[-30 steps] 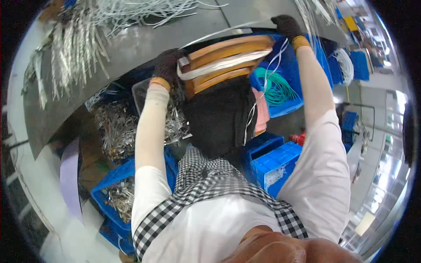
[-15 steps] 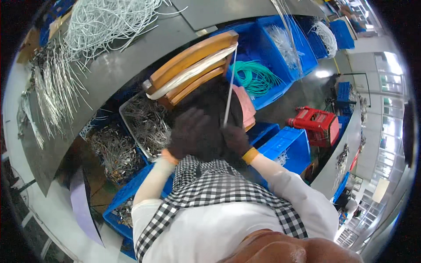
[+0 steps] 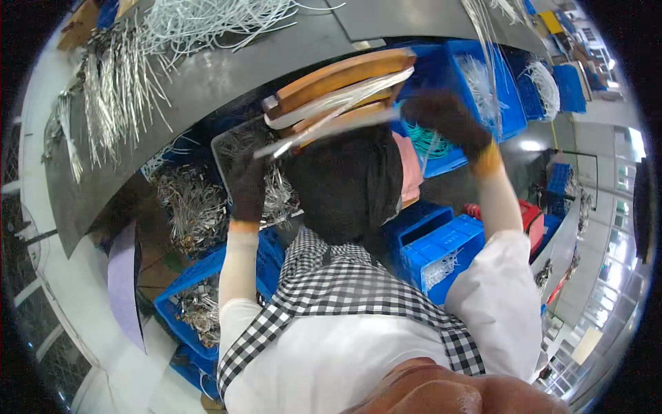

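The gloved right hand, blurred, meets the right end of a stretched white strand; the gloved left hand is at its left end. Whether either pinches it, I cannot tell. The strand crosses the lower edge of a wooden chair back, where a white bundle spans from left edge to upper right corner. Beyond is the grey desk.

The left grip and right grip have risen from near the apron and parted, the white strip now slanting between them.
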Tool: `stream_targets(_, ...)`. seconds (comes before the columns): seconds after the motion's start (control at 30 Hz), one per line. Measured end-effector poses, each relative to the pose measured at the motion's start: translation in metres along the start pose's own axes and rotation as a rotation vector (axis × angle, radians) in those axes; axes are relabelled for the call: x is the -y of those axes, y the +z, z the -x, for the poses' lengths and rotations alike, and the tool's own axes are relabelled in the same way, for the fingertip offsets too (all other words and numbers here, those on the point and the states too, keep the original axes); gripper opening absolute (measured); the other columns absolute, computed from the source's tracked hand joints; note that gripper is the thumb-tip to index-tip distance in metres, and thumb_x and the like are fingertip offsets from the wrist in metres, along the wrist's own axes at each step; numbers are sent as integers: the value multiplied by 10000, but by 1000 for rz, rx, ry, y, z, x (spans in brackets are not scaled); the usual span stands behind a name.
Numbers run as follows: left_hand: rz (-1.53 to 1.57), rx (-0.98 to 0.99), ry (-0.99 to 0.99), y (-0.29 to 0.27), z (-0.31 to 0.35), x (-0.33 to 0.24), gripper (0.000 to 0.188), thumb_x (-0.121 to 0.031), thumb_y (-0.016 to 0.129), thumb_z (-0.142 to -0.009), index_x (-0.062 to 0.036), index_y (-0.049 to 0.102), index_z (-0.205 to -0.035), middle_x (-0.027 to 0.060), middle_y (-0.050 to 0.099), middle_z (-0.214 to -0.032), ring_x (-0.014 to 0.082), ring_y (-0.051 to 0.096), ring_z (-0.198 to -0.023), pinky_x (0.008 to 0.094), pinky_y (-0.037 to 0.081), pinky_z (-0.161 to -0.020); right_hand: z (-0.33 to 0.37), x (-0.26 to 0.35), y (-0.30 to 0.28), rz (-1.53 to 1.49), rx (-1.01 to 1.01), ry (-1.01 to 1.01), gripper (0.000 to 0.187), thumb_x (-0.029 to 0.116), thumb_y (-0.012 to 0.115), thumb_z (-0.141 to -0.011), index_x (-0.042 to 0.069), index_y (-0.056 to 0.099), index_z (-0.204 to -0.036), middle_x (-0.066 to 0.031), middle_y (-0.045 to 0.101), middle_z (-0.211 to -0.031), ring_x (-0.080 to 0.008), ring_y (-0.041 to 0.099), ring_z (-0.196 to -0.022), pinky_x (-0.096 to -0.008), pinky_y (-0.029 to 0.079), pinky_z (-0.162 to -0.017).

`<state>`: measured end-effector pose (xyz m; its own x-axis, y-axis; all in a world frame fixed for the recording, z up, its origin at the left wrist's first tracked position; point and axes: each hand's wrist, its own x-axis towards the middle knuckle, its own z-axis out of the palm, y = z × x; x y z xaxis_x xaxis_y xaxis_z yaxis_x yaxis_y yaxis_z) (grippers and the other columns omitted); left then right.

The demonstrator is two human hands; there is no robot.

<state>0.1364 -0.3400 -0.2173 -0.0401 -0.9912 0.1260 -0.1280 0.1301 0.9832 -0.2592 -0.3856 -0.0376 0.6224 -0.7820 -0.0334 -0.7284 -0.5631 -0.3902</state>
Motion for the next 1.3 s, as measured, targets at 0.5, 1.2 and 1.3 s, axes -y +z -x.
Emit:
stream_targets(0.5,-318,160,223,30,-149,-1,276,-102,623,-817,-13,632,-1078,134,677,-1005,286,639,-987,370,493,-868,-18,-165,-75,50,-587,228,306,81,563,-811,101,644,-1105,-96,665,-1021,-252,647,-893,-364,529,-759)
stream_targets(1.2,-153,64,5,9,-95,25,285,-55,574,-851,-3,623,-1126,155,636,-1121,295,610,-1015,385,475,-911,163,-76,175,160,-318,522,260,155,594,-804,100,644,-1053,-99,646,-795,-281,628,-685,-421,493,-609)
stream_targets(1.3,-540,27,102,43,-24,0,299,-101,601,-852,-10,610,-1137,169,614,-1128,315,579,-1050,413,454,-926,135,51,206,-209,-241,780,222,215,557,-867,102,650,-1033,-88,648,-872,-288,647,-765,-399,517,-668)
